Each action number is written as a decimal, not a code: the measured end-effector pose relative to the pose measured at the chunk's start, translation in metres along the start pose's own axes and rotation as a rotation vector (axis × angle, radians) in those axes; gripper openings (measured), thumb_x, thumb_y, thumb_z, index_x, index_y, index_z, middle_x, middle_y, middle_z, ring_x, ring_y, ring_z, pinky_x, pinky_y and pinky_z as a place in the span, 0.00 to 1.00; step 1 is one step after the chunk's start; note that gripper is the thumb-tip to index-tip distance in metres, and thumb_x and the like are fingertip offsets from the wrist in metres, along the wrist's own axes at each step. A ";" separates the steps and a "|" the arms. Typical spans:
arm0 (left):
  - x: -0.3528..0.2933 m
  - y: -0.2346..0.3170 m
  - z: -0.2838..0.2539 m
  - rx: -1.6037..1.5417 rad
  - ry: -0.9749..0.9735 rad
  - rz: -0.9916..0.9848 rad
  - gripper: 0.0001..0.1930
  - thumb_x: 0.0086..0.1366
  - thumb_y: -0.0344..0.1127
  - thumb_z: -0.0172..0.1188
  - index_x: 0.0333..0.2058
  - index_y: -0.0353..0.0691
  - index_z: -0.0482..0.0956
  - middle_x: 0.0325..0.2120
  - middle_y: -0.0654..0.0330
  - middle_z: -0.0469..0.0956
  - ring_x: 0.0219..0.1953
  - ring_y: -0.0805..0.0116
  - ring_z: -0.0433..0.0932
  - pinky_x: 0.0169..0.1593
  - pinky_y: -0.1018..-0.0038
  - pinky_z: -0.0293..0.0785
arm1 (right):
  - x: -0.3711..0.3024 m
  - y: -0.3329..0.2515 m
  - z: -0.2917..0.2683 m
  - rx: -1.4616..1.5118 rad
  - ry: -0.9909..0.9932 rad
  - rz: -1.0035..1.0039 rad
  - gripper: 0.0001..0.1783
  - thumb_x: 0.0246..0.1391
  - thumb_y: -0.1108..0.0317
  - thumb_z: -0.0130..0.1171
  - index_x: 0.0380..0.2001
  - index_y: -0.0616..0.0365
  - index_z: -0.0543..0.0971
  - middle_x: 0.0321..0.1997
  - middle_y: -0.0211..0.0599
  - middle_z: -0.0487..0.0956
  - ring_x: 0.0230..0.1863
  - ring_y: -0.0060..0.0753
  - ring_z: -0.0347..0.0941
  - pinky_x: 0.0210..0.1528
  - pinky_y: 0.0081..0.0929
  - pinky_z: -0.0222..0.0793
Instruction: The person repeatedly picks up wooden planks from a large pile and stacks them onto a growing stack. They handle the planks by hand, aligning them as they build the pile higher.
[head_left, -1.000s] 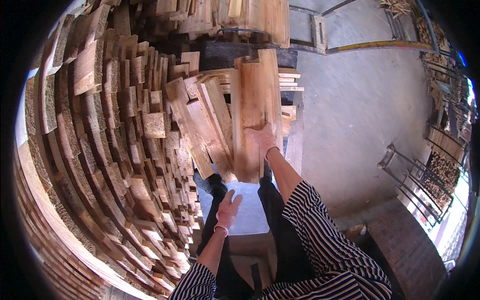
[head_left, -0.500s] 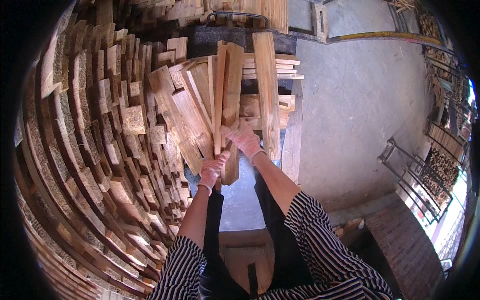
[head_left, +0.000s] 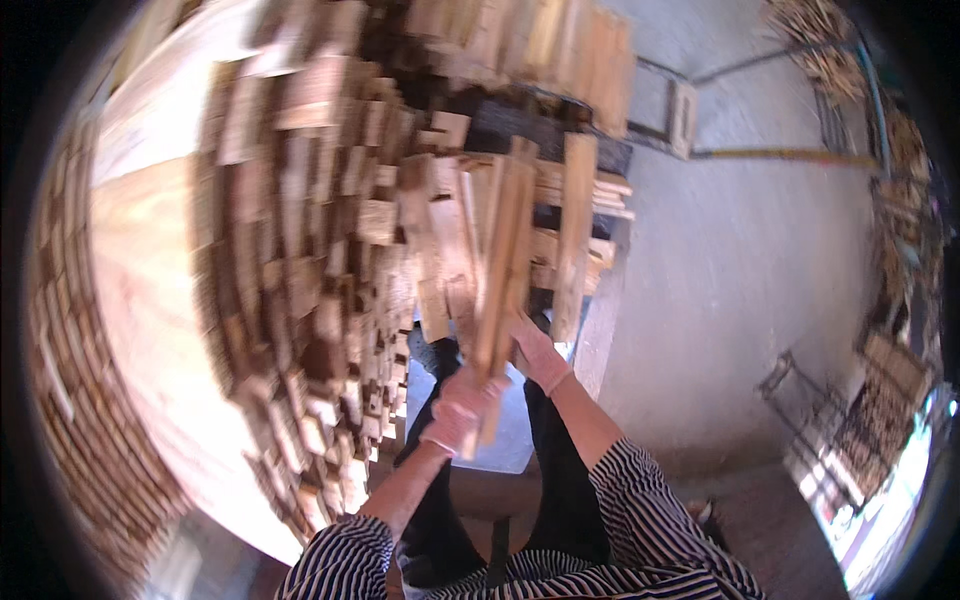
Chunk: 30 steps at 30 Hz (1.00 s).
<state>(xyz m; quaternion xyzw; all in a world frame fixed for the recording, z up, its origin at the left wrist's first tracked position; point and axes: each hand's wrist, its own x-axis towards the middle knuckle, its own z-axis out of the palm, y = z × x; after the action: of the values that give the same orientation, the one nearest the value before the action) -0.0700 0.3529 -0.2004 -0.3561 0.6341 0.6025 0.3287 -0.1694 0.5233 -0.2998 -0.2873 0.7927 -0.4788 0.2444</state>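
My left hand (head_left: 458, 410) and my right hand (head_left: 538, 352), both in pale gloves, are closed on a bundle of long wooden slats (head_left: 503, 262) held upright in front of me. The left hand grips the bundle's lower end, the right hand holds it a little higher on the right side. Another slat (head_left: 572, 232) stands just right of the bundle. The picture is blurred by motion.
A tall stack of cut wooden pieces (head_left: 320, 280) fills the left half. More boards (head_left: 520, 50) lie piled at the top. A grey concrete floor (head_left: 740, 260) spreads to the right, with metal frames (head_left: 810, 400) and stacked wood (head_left: 880, 400) at the far right.
My left hand has come up from beside my legs and taken the slats' lower end. The bundle has been pulled together and shifted toward me, and the view has swung left.
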 end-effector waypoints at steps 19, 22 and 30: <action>-0.356 0.107 -0.104 0.245 0.654 0.478 0.58 0.52 0.57 0.79 0.70 0.26 0.59 0.60 0.40 0.75 0.58 0.48 0.79 0.63 0.61 0.75 | 0.066 -0.363 -0.124 1.302 -0.320 0.528 0.29 0.58 0.57 0.66 0.60 0.55 0.74 0.63 0.39 0.76 0.62 0.41 0.74 0.64 0.44 0.72; -0.403 0.074 -0.148 0.373 0.861 0.407 0.56 0.49 0.70 0.73 0.66 0.33 0.67 0.57 0.41 0.75 0.57 0.42 0.78 0.60 0.56 0.76 | 0.075 -0.334 -0.111 0.833 -0.427 0.492 0.25 0.57 0.62 0.69 0.56 0.55 0.78 0.55 0.37 0.79 0.56 0.36 0.77 0.56 0.39 0.76; -0.478 -0.061 -0.251 0.793 1.137 0.266 0.46 0.51 0.68 0.70 0.62 0.42 0.73 0.51 0.46 0.75 0.54 0.41 0.77 0.58 0.50 0.75 | 0.117 -0.399 0.055 0.601 -0.583 0.843 0.32 0.54 0.65 0.73 0.60 0.58 0.74 0.53 0.36 0.78 0.48 0.32 0.79 0.45 0.35 0.83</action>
<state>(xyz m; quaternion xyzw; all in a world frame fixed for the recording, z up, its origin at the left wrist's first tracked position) 0.2387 0.1275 0.1864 -0.3886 0.9174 0.0816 -0.0250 -0.1284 0.2581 0.0225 0.0144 0.5682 -0.4453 0.6918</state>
